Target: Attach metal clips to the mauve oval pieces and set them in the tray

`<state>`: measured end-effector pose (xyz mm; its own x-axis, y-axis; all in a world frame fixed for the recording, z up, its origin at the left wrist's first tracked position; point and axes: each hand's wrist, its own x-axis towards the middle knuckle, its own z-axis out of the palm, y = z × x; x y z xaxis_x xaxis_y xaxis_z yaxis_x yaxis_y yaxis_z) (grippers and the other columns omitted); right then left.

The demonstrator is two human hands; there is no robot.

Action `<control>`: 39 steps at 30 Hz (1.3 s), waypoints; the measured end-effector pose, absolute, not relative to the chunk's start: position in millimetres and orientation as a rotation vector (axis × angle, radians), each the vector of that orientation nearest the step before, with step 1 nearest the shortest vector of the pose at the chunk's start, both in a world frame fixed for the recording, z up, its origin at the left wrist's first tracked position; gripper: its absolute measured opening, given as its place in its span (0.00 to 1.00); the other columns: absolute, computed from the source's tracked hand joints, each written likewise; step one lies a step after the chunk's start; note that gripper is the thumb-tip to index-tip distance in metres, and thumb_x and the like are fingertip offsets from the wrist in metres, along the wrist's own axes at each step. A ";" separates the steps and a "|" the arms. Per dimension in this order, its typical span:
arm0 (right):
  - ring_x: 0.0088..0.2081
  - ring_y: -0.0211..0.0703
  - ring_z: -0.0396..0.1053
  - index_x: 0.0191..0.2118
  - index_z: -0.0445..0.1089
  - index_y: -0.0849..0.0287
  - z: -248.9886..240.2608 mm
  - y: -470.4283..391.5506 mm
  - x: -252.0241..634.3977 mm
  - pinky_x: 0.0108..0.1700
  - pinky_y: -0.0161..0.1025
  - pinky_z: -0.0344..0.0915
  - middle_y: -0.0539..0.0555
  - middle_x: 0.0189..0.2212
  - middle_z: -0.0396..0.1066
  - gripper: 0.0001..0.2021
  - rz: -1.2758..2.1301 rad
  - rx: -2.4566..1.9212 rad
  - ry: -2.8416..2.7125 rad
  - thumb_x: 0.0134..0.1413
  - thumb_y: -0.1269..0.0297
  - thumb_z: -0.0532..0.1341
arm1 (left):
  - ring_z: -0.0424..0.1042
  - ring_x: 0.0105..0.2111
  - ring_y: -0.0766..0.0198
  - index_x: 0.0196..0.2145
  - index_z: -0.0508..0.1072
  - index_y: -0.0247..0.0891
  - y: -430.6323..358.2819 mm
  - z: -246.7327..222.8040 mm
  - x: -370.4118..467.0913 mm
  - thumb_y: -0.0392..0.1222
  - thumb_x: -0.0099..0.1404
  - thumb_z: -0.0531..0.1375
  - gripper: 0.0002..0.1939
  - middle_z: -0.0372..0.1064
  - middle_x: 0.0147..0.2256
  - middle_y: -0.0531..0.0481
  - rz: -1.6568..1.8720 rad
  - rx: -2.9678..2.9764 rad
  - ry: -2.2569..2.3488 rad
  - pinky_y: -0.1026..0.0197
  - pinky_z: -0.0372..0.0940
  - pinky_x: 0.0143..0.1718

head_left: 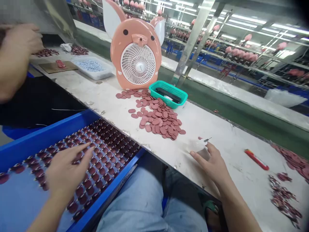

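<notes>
My left hand (pixel 66 169) hovers over a blue tray (pixel 96 116) lined with rows of small dark-red pieces (pixel 98 159). Its thumb and forefinger are stretched out and apart, with nothing visible between them. On the white bench (pixel 193 122), my right hand (pixel 214 164) is closed around a translucent squeeze bottle (pixel 196 145) with a thin needle tip, lying tilted. Left of the bottle spreads a loose pile of reddish oval discs (pixel 160 120).
A pig-shaped fan (pixel 137 53) stands behind a green basket (pixel 169 93) holding dark items. To the right lie a red cutter knife (pixel 256 159) and small dark-red parts (pixel 285 201). Another person's arm (pixel 14 61) reaches in at left, near a white tray (pixel 93 67).
</notes>
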<state>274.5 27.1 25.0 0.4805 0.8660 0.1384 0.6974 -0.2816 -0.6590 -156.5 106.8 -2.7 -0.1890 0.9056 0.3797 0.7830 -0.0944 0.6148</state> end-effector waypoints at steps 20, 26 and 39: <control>0.25 0.35 0.62 0.43 0.63 0.55 33.1 -8.9 190.9 0.26 0.33 0.63 0.48 0.30 0.65 0.15 0.733 -1.355 -1.040 0.59 0.51 0.62 | 0.72 0.26 0.60 0.37 0.84 0.36 96.3 59.7 -10.5 0.60 0.65 0.61 0.23 0.80 0.31 0.43 0.782 1.466 1.124 0.64 0.66 0.24; 0.26 0.35 0.67 0.38 0.63 0.56 52.4 -8.3 173.6 0.28 0.32 0.65 0.46 0.27 0.68 0.19 1.276 -1.180 -0.979 0.46 0.60 0.74 | 0.73 0.26 0.63 0.30 0.85 0.37 42.4 48.4 -3.8 0.60 0.60 0.67 0.22 0.80 0.28 0.43 0.477 1.094 0.801 0.68 0.67 0.24; 0.26 0.34 0.61 0.52 0.59 0.52 43.0 -60.4 186.4 0.28 0.32 0.60 0.45 0.28 0.65 0.27 1.316 -1.304 -0.937 0.54 0.50 0.70 | 0.73 0.24 0.68 0.27 0.83 0.37 1.1 26.4 12.4 0.56 0.49 0.75 0.19 0.75 0.23 0.50 0.415 0.670 0.784 0.70 0.66 0.22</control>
<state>186.4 -60.4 43.0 0.1011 0.9753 -0.1963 -0.1338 -0.1822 -0.9741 12.4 1.1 26.4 0.6454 0.5715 -0.5068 -0.0985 0.7202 0.6868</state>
